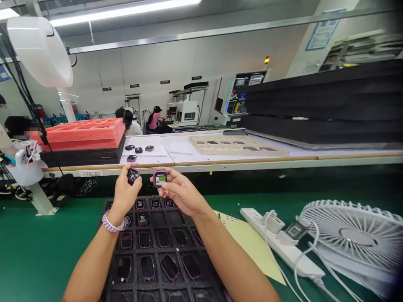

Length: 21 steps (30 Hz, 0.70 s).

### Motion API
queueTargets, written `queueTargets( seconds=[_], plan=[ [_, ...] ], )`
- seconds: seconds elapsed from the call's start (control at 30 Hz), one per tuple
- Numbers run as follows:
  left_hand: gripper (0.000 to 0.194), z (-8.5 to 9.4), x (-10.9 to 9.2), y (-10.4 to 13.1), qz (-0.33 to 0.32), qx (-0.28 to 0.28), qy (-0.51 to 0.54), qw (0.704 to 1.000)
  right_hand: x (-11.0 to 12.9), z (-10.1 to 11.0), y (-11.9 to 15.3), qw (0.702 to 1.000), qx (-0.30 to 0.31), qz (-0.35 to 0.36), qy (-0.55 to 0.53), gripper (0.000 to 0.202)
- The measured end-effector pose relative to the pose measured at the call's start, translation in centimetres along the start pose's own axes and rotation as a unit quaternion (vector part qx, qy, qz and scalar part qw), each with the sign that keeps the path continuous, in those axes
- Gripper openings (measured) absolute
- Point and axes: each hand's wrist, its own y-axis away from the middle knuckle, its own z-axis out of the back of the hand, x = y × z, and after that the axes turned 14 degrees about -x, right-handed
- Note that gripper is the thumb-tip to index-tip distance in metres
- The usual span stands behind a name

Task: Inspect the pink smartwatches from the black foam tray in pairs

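Note:
My left hand (125,191) grips a smartwatch body (132,176) with a dark lit face, held up above the tray. Close beside it, my right hand (179,188) holds a second purple-rimmed smartwatch body (160,178), its screen showing green and white. The right thumb lies against the lower edge of that screen. Beneath both hands is a black foam tray (159,219) with rows of watch bodies in its pockets. Several in the far rows have lit text on their screens; the nearer ones, such as the watch (170,267), are dark. My forearms cover part of the tray.
On the shelf ahead stand red foam trays (85,134), a few loose watches (138,149), a pale tray (201,147) and a tall black stack (324,105). To the right lie yellow paper (252,243), a power strip (283,243) and a white fan (355,239). People sit beyond.

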Motion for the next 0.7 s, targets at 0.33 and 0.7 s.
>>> queueTargets(
  seconds=[0.33, 0.7],
  plan=[
    [0.081, -0.1, -1.5, 0.3, 0.212, 0.063, 0.173, 0.96, 0.2, 1.1, -1.5, 0.999, -0.028, -0.007, -0.032, 0.052],
    [0.076, -0.9, -1.1, 0.7, 0.252, 0.093, 0.216, 0.939, 0.1, 1.1, -1.3, 0.999, -0.03, -0.011, -0.036, 0.05]
  ],
)
